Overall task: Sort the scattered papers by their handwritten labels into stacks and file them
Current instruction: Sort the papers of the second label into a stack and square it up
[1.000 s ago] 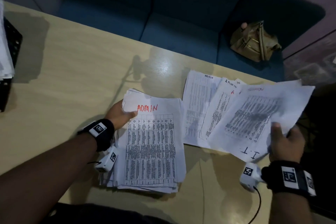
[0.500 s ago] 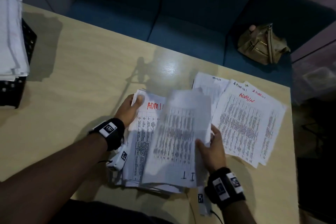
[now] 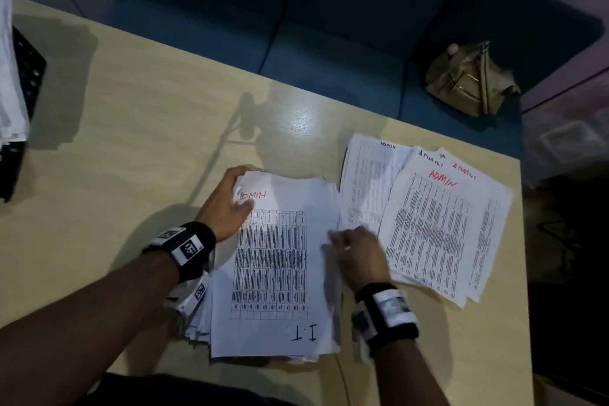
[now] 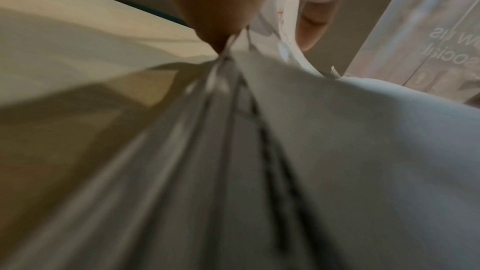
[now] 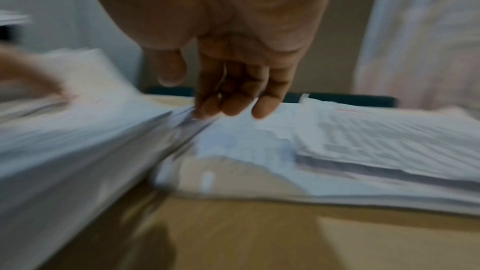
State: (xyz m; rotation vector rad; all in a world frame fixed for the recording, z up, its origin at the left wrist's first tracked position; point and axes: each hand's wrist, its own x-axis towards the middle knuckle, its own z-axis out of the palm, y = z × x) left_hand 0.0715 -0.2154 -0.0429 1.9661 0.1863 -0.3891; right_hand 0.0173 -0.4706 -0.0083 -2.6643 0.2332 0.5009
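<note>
White I.T sheet atop stack

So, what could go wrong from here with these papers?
1. The I.T. sheet lies upside down on a stack whose next visible sheet reads ADMIN, so labels may get mixed.
2. That stack's edges are ragged; as the left hand lifts a corner, sheets could slip.
3. The ADMIN pile is fanned out near the table edge and might slide off if the right hand nudges it.
</note>
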